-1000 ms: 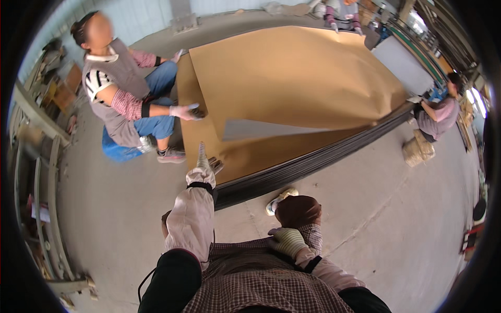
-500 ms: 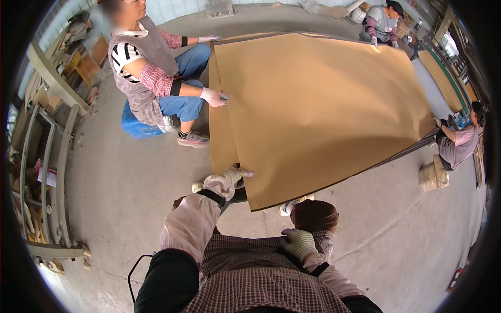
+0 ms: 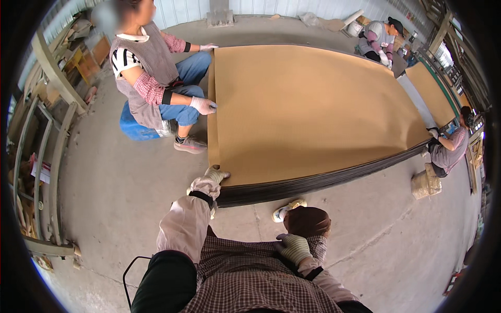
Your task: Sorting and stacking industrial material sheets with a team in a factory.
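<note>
**Brown sheet [image 3: 313,112] atop the stack [image 3: 323,179]**

The sheet spans mid-frame. My left grip [image 3: 215,176] touches its lower-left corner, apparently steadying it; whether it pinches, I cannot tell. My right grip [image 3: 295,248] lies by my knee [image 3: 308,221], closure unclear.

You have two hands in view, one left hand [image 3: 213,175] and one right hand [image 3: 295,248], and two dark wristbands [image 3: 200,196]. You face one stack [image 3: 292,185] with one large brown sheet [image 3: 313,104] on top; the layers are too tightly packed to count. You can count three co-workers [image 3: 151,57], the left one showing two gloved hands [image 3: 202,106]. You also see one blue seat [image 3: 136,125], one wrapped beige seat [image 3: 425,184], one black cap [image 3: 395,24] and one white roll [image 3: 354,17].
</note>
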Demonstrator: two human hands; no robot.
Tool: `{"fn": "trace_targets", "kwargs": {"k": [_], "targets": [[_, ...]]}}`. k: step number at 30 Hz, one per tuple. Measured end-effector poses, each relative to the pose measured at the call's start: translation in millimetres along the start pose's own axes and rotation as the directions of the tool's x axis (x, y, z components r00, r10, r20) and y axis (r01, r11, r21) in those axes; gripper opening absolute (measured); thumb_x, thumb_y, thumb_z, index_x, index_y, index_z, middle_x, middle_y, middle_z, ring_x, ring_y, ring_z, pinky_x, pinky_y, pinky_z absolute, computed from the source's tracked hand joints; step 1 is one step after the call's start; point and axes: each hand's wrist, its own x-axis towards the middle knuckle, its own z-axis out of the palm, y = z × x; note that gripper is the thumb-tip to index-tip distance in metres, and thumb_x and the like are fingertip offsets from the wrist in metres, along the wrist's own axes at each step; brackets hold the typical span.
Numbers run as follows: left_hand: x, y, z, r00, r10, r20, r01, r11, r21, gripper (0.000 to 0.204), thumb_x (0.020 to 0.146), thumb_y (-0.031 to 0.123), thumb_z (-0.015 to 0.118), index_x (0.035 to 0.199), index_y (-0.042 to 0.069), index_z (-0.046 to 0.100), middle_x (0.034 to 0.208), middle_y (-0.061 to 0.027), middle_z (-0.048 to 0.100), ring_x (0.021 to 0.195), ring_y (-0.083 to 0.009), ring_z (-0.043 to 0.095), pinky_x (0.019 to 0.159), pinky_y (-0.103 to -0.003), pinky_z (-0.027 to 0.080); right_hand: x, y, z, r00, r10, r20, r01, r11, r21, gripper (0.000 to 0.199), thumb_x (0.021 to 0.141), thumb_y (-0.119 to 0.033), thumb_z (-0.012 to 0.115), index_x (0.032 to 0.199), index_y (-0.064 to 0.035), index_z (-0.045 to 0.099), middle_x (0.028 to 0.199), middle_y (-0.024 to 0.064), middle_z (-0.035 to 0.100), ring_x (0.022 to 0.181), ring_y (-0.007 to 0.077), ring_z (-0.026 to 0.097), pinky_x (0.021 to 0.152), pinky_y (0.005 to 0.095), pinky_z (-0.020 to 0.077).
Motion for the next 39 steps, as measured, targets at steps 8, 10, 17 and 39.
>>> {"fn": "trace_targets", "kwargs": {"k": [8,10,17,39], "targets": [[-1,5,0,0.968,0.032,-0.248,0.057,0.938,0.342,0.059,0.074,0.011,0.079,0.127,0.003,0.056,0.11,-0.0146,0.07,0.099,-0.0264,0.068,0.088,-0.034,0.052,-4,-1,1,0.998,-0.059,-0.023,0.059,0.998,-0.003,0.036,0.088,-0.037,0.061,0.106,-0.0071,0.07,0.098,0.0146,0.071,0.092,0.0336,0.067,0.083,0.0432,0.0527],[-9,2,-1,0.969,0.061,-0.238,0.027,0.937,0.348,0.059,0.075,0.011,0.078,0.129,0.003,0.055,0.114,-0.0158,0.068,0.103,-0.0283,0.067,0.091,-0.035,0.052,-6,-2,-4,0.999,-0.036,-0.001,0.036,0.999,0.007,0.036,0.088,-0.037,0.061,0.106,-0.0071,0.07,0.098,0.0148,0.071,0.092,0.0336,0.067,0.083,0.043,0.0528],[-34,22,-3,0.96,0.015,-0.28,0.102,0.912,0.397,0.064,0.078,0.013,0.074,0.136,0.004,0.049,0.124,-0.0212,0.063,0.116,-0.0342,0.061,0.099,-0.038,0.048,-7,5,-2,0.999,-0.038,-0.039,0.039,0.999,0.027,0.035,0.087,-0.035,0.063,0.107,-0.007,0.069,0.095,0.0157,0.071,0.089,0.0341,0.067,0.081,0.0421,0.0532],[-81,-14,32,0.735,0.544,0.404,-0.557,0.147,0.817,0.074,0.09,0.046,0.056,0.15,0.009,0.034,0.151,-0.0235,0.037,0.141,-0.0412,0.03,0.116,-0.052,0.022,-5,6,-5,0.999,-0.025,0.022,0.022,0.995,0.093,0.033,0.086,-0.031,0.063,0.107,-0.0061,0.065,0.096,0.0178,0.069,0.089,0.0377,0.067,0.078,0.0448,0.0533]]}}
